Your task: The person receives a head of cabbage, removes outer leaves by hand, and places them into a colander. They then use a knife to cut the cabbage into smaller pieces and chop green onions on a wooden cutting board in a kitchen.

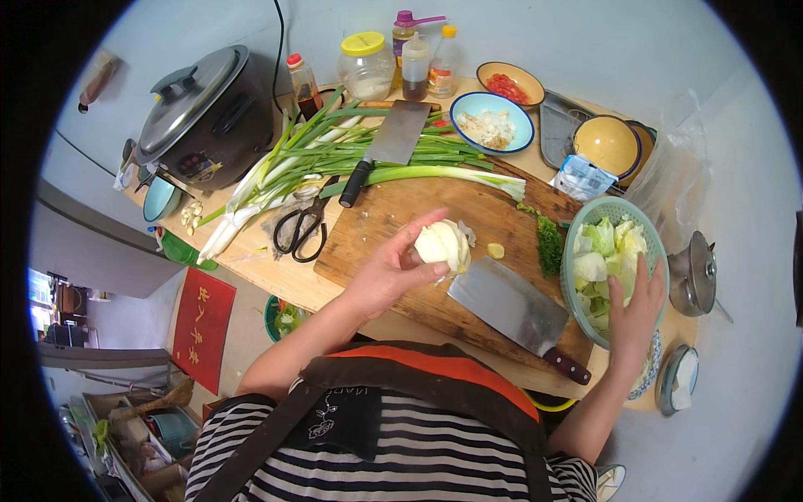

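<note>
My left hand (pixel 389 272) grips a small pale cabbage heart (pixel 442 247) between thumb and fingers, above the wooden cutting board (pixel 385 226). At the right, my right hand (pixel 637 305) lies over the near right part of a green colander (pixel 570 293), fingers apart among torn cabbage leaves (pixel 615 247). Whether the fingertips press on any leaf I cannot tell. Between my hands a cleaver (pixel 510 303) rests flat on the board, its dark handle toward me. A slice of ginger (pixel 496 250) and green herbs (pixel 549 247) lie beyond the blade.
Scallions (pixel 309 159) spread across the back, with a second cleaver (pixel 400 134) on them. Black scissors (pixel 301 230) lie left of the board. Farther back stand a rice cooker (pixel 205 117), bottles, a bowl of chopped white pieces (pixel 468 105) and a bowl of red pieces (pixel 527 79).
</note>
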Available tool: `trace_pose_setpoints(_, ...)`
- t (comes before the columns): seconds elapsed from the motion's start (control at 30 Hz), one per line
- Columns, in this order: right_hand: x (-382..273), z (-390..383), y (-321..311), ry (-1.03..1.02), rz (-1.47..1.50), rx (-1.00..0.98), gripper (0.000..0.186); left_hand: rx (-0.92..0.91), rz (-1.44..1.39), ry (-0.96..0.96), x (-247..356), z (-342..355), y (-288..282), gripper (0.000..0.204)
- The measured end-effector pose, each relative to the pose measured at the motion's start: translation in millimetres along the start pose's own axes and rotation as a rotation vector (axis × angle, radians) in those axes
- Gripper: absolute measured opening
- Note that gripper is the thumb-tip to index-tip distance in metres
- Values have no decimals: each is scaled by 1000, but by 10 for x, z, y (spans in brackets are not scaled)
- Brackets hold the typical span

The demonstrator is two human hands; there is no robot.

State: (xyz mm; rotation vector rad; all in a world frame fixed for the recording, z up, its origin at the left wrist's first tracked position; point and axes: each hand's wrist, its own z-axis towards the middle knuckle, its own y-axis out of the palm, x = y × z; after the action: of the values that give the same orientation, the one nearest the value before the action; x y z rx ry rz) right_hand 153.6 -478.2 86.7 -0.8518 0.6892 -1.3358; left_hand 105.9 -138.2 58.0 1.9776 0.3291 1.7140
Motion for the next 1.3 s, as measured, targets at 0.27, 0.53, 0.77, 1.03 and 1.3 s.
trace_pose_setpoints(0.27,-1389,46,-56,-383,1183,-438,55,-67,171,22,-7,-25,164,63)
trace_pose_setpoints(0.53,-1414,23,66,-271,1358,-600,42,-4,185,-66,45,-88,113,57)
trace_pose_setpoints(0.77,-1678,-105,107,-391,1114,-275,43,87,216,-131,83,-65,165,56)
trace_pose_setpoints(1.03,-1743,-136,121,-332,1130,-287,40,87,168,-186,100,-52,136,55)
trace_pose_setpoints(1.3,-1592,-60,216,45,1426,-540,33,1,-275,-148,48,-86,-5,64)
